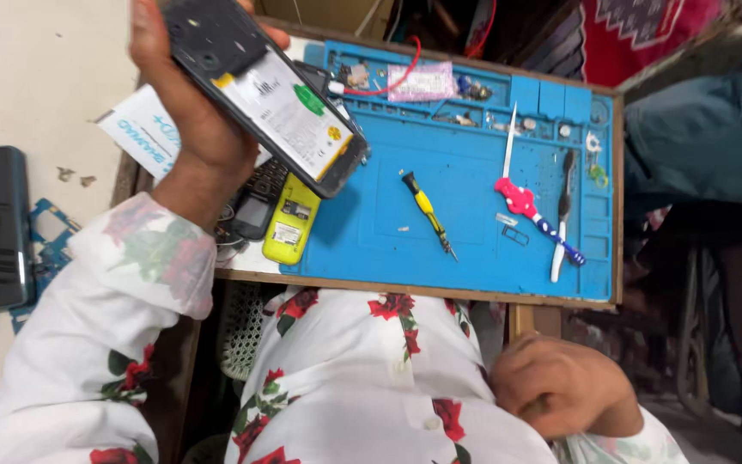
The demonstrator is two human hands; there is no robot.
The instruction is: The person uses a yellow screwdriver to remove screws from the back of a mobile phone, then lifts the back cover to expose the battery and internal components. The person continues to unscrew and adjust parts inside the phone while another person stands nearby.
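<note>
1. Holding an opened smartphone point(259, 90) up above the table's point(405, 290) left end, the left hand point(186, 103) has its grip clamped around the phone's edges, fingers behind and thumb at the top. The back cover is off, so the white battery with its green sticker faces the camera, probably so the person can look inside.
2. The right hand point(560, 387) rests low beside the person's lap, in front of the table's edge. Its fingers are curled together in a loose fist; I cannot tell if something small is inside.
3. A blue repair mat point(474, 249) covers most of the table. Its raised rim and small top compartments keep screws and tiny parts from rolling away.
4. On the mat lie a yellow-handled screwdriver point(428, 213), a pink-handled tool point(517, 199) with a thin blade, and a dark slim tool point(565, 185), all apart from each other and easy to reach.
5. Just under the held phone, a yellow keypad phone point(290, 222) and a dark keypad phone point(255, 206) lie at the mat's left edge, near a white printed paper point(139, 129).
</note>
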